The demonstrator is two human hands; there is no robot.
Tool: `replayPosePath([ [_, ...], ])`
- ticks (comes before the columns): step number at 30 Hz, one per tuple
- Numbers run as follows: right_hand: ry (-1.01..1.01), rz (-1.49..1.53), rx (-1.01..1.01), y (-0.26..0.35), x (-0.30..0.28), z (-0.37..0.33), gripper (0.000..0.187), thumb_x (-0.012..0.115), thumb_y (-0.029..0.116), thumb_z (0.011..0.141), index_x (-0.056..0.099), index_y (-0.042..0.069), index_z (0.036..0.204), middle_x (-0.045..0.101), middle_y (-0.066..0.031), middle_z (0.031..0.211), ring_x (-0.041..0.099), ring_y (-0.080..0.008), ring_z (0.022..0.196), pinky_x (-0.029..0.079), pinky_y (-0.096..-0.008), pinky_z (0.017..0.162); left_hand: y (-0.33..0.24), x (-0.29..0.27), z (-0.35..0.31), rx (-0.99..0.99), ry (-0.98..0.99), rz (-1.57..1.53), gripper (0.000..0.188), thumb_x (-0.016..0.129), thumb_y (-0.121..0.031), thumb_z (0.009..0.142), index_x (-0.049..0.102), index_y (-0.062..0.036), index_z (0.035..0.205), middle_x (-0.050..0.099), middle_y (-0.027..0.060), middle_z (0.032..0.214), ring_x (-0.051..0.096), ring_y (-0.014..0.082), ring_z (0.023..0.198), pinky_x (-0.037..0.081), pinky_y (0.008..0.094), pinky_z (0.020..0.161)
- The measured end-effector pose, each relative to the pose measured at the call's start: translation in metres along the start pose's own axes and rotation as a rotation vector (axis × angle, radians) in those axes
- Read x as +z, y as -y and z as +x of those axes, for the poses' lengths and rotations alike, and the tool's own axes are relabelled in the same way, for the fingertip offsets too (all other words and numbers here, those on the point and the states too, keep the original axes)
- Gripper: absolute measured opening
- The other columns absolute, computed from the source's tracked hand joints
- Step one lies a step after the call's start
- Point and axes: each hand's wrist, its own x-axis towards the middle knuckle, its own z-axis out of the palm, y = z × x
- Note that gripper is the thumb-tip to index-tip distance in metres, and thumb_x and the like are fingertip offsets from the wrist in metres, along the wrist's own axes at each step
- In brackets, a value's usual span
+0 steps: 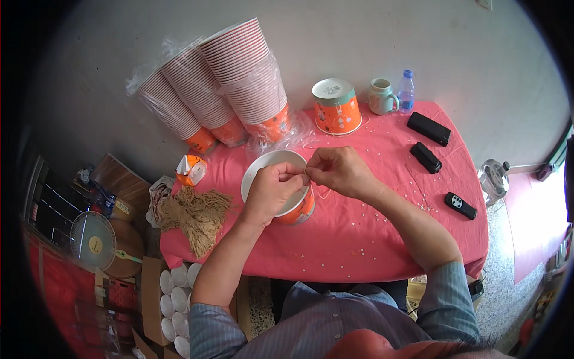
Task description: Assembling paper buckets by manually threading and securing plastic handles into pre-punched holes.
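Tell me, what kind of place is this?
Probably a small home workshop for hand assembly. Sleeved stacks of paper cups lie on a red-clothed table, a bundle of tan cords lies by it, and both hands work at an open paper cup.

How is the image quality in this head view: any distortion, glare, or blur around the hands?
Head view: strong fisheye bend, with black corners and the pink table's edge curving. Lighting is soft and even, with faint shadows and no harsh glare. The left hand and right hand over the paper bowl are sharp; the thin string between them is barely resolvable. The rim clutter looks darker and smeared.
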Motion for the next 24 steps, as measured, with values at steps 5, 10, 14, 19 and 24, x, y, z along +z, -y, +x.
replayPosePath([
  [5,0.052,0.068,0.051,0.002,-0.003,0.0,0.015,0.075,0.01,0.102,0.076,-0.005,0.101,0.08,-0.0087,0.088,0.076,-0.0128,0.08,0.063,-0.0315,0.074,0.007,-0.002,0.002,0.061,-0.025,0.053,0.015,0.071,-0.006,0.104,0.078,0.0042,0.112,0.08,0.0049,0.099,0.074,0.0092,0.093,0.058,0.0256,0.085],
  [10,0.093,0.04,0.002,-0.004,-0.007,0.002,0.017,0.07,0.011,0.106,0.075,-0.004,0.111,0.08,-0.0089,0.097,0.076,-0.0128,0.089,0.062,-0.0313,0.081,0.005,-0.002,0.003,0.021,-0.016,0.092,0.016,0.073,-0.009,0.103,0.079,0.0033,0.111,0.079,0.0034,0.1,0.071,0.0074,0.091,0.056,0.0257,0.084],
  [14,0.091,-0.013,-0.045,-0.005,-0.006,0.002,0.016,0.07,0.011,0.107,0.074,-0.004,0.113,0.079,-0.0082,0.097,0.076,-0.013,0.091,0.062,-0.0317,0.082,0.006,-0.008,0.005,-0.013,0.042,0.057,0.017,0.073,-0.011,0.103,0.079,0.0025,0.112,0.078,0.0029,0.102,0.07,0.0067,0.093,0.055,0.0257,0.085],
  [19,0.094,0.08,-0.006,-0.014,-0.002,0.006,0.014,0.072,0.008,0.105,0.073,-0.003,0.114,0.078,-0.0064,0.095,0.074,-0.0126,0.09,0.062,-0.0316,0.082,0.012,-0.017,0.007,-0.02,0.092,-0.006,0.017,0.071,-0.015,0.106,0.079,-0.0011,0.111,0.074,-0.0026,0.095,0.063,0.004,0.085,0.05,0.0232,0.077],
  [24,0.128,0.104,0.012,-0.003,-0.009,0.002,0.015,0.075,0.009,0.103,0.076,-0.003,0.113,0.079,-0.0058,0.095,0.073,-0.0114,0.087,0.061,-0.031,0.08,0.011,-0.016,0.007,-0.015,0.075,-0.009,0.016,0.071,-0.015,0.106,0.079,-0.0014,0.11,0.073,-0.0038,0.094,0.061,0.0032,0.083,0.048,0.0227,0.075],
])
